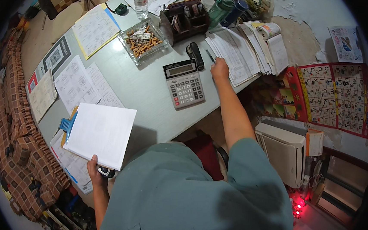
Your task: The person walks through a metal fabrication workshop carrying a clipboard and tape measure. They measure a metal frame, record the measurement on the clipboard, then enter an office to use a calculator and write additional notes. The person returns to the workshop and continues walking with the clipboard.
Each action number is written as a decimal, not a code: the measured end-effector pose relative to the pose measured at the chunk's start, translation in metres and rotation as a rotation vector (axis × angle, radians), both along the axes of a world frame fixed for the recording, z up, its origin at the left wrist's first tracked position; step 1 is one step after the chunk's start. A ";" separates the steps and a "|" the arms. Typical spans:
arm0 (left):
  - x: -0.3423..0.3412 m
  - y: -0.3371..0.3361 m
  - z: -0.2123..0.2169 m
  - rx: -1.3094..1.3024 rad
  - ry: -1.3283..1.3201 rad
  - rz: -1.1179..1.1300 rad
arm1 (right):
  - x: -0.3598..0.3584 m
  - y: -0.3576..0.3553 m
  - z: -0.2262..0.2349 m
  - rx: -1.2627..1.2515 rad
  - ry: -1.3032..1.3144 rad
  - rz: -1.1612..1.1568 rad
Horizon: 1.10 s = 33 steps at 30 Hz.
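Clipboard [98, 136] with white blank paper sits at the near left edge of the grey desk [147, 90]. Blue clip on its left side. Your left hand [95, 168] grips its near lower corner, fingers curled under, thumb side on the edge. A small dark object shows right by that hand; cannot tell what it is.

Your right hand [220, 69] reaches far across the desk, arm straight. Fingers are pinched on a dark pen [210, 56], tip pointing up and left. The hand rests on the near edge of a paper stack [232, 54] at the desk's right side. More open booklets [269, 41] lie just beyond it.

Calculator [184, 84] is just left of your right hand, tilted, between both hands. A black oblong item [196, 55] lies just above it, touching or nearly. Glass ashtray [143, 40] full of butts sits further left and up. Water bottle [140, 1] stands upright behind it. Brown desk organiser [186, 22] is right of the ashtray. Printed forms [80, 83] spread across the desk's left part. A patterned sofa [16, 136] runs along the left. A colourful chart [334, 96] hangs at right.
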<state>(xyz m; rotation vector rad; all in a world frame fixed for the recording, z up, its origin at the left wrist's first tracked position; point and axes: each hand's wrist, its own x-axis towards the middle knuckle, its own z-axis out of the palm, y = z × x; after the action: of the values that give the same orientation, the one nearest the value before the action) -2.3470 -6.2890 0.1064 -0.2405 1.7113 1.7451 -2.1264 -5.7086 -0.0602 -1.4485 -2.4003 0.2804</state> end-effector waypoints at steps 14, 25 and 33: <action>-0.021 0.054 -0.053 -0.028 0.056 -0.398 | 0.062 -0.085 0.040 0.033 0.360 -0.249; -0.062 0.076 -0.105 -0.120 -0.079 -0.769 | 0.084 -0.139 0.038 0.006 0.370 -0.212; -0.078 0.070 -0.112 -0.231 -0.111 -0.839 | 0.086 -0.154 0.008 0.193 0.280 -0.055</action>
<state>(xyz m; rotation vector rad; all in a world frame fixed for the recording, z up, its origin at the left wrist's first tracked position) -2.4253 -6.2187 -0.0052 0.2531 1.5951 0.9061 -2.0408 -5.8630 -0.0522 -1.2930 -2.0984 0.2156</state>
